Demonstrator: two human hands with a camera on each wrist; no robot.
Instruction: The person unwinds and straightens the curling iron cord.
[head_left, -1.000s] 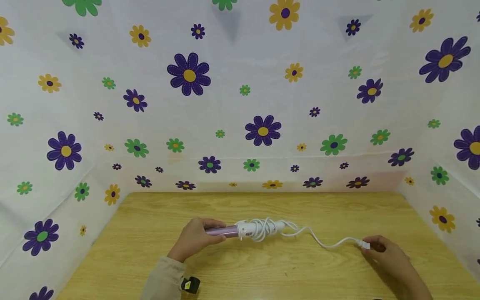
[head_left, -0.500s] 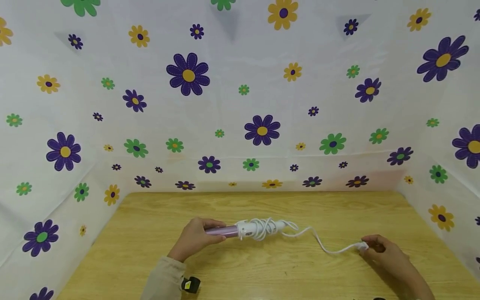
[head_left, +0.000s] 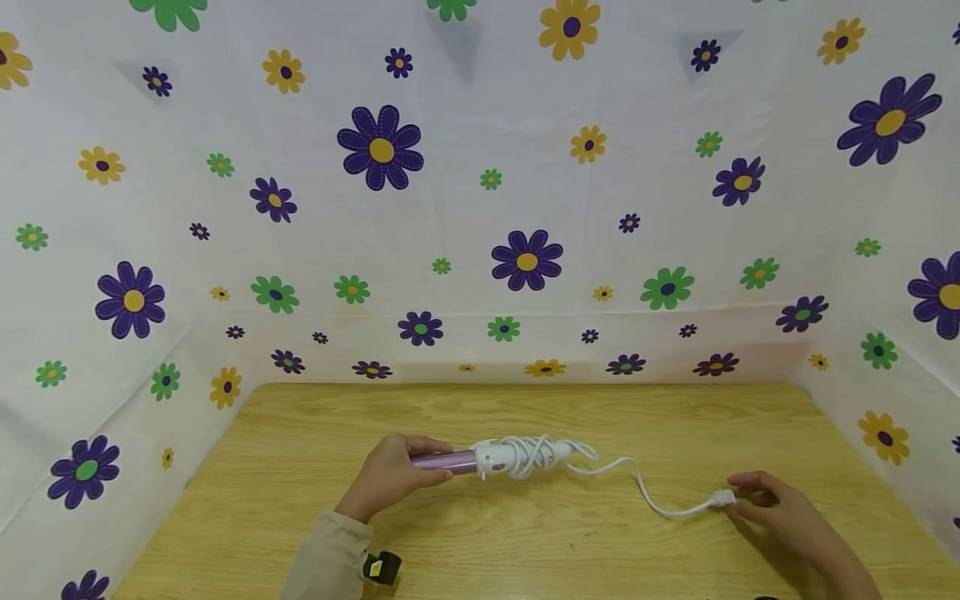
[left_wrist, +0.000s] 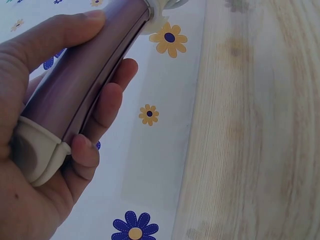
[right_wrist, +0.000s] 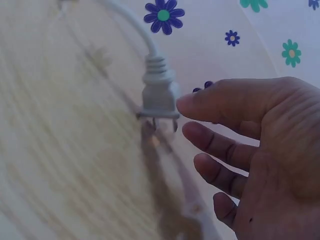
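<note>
The left hand's fingers were curled around the curling iron's purple barrel. Its white cord led to the plug, beside the thumb tip of the right hand, whose fingers were released and parted.

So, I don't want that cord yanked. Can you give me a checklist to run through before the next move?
1. Left hand gripping the purple barrel: ok.
2. Right hand wrapped round the plug: not ok; the plug is only at its fingertips.
3. Plug lying on the table: cannot tell.
4. Cord slack near the plug: ok, it curves loosely.
5. Cord fully unwound: not ok; loops circle the white handle.
</note>
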